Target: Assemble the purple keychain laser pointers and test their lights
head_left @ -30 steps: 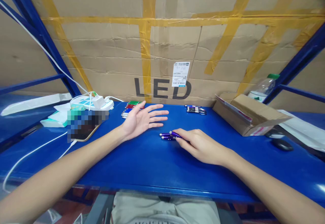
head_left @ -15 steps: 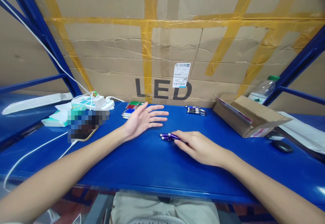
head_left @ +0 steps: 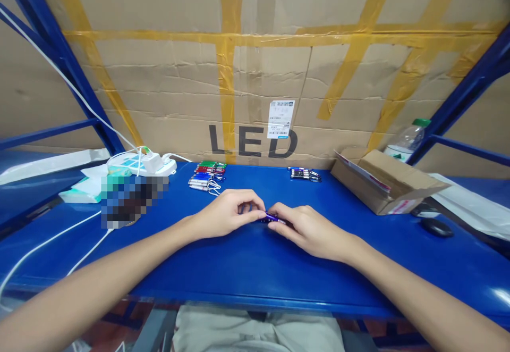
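Observation:
In the middle of the blue table (head_left: pixel 223 272), my left hand (head_left: pixel 229 215) and my right hand (head_left: pixel 305 231) face each other over short purple pens (head_left: pixel 272 218) with a metallic shine. My left thumb and fingers are closed on the left end of the pens. The right end is pinched between my right thumb and forefinger. Fingers hide most of the pens, so I cannot tell how many each hand holds. Behind my left hand lie sorted green, red, blue and silver pens (head_left: pixel 207 175) with cord loops. Dark blue pens (head_left: pixel 305 174) lie together at the back.
An open cardboard box (head_left: pixel 364 184) stands at the right, with a black mouse (head_left: pixel 437 227) beside it and a bottle (head_left: pixel 410 138) behind. At the left are a white power strip (head_left: pixel 159 166), cables and a tissue pack (head_left: pixel 82 195). A large carton (head_left: pixel 179 97) walls the back.
My left hand, spread open before, has come down and right and closed on the purple pens. My right hand keeps its grip in nearly the same place. The view has shifted slightly.

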A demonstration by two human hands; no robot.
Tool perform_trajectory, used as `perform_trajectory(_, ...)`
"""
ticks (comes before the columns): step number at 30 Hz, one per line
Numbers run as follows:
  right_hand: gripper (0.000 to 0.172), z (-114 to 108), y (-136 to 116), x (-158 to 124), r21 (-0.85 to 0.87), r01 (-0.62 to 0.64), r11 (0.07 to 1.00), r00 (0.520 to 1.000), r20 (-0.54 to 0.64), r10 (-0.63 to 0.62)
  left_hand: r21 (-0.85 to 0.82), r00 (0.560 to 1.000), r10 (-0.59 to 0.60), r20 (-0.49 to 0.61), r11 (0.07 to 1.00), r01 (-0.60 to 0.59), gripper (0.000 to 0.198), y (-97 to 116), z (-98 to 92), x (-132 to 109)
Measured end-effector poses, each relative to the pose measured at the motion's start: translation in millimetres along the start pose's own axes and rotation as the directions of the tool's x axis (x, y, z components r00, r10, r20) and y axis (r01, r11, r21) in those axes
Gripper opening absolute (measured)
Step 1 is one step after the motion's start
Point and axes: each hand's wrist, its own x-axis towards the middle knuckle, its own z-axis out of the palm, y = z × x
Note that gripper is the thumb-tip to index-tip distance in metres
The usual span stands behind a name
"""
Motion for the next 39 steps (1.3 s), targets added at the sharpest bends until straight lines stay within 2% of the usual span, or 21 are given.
perform_trajectory(3,0.02,-1,-1,-1,0.014,0.008,1.0,1.0,0.013,-0.008,0.011,0.998,-0.009,0.061,1.0,0.008,0.022,-2,-1.6,-1)
perform_trajectory(7,0.021,-2,-3,0,0.033,0.092,0.995,0.995,0.041,-0.093,0.003,0.982,-0.044,0.185,0.999,0.044,0.024,-3,-2.3,-2)
perform_trajectory(9,0.021,-3,-4,0,0.039,0.119,0.992,0.991,0.063,-0.121,-0.017,0.974,-0.081,0.21,0.996,0.086,0.027,-4,-1.7,-2)
perform_trajectory(12,0.018,-5,-5,-1,0.057,0.129,0.99,0.985,0.111,-0.135,-0.102,0.979,-0.138,0.153,0.983,0.155,0.03,-5,-1.2,0)
perform_trajectory(15,0.02,-7,-6,-1,0.062,0.126,0.99,0.981,0.138,-0.133,-0.188,0.982,-0.187,0.022,0.964,0.188,0.031,-9,-2.9,3)
perform_trajectory(19,0.021,-9,-5,-1,0.044,0.115,0.992,0.985,0.122,-0.12,-0.305,0.965,-0.252,-0.072,0.927,0.22,0.039,-20,-7.1,9)
perform_trajectory(22,0.021,-6,-1,-1,0.031,0.113,0.993,0.992,0.05,-0.114,-0.39,0.938,-0.323,-0.125,0.885,0.253,0.041,-25,-9.3,11)
perform_trajectory(25,0.019,-1,3,-1,0.014,0.104,0.994,0.993,-0.061,-0.103,-0.448,0.914,-0.37,-0.166,0.854,0.264,0.041,-29,-10.2,12)
perform_trajectory(28,0.018,6,5,3,-0.012,0.076,0.997,0.99,-0.117,-0.076,-0.498,0.888,-0.408,-0.212,0.827,0.261,0.041,-31,-11.8,13)
perform_trajectory(34,0.008,14,7,9,-0.017,0.019,1.0,0.996,-0.087,-0.02,-0.635,0.848,-0.471,-0.243,0.738,0.228,0.043,-34,-17.1,15)
perform_trajectory(39,0.014,15,6,8,0.001,-0.003,1.0,0.997,-0.083,0.003,-0.689,0.822,-0.506,-0.261,0.694,0.208,0.047,-34,-17.3,15)
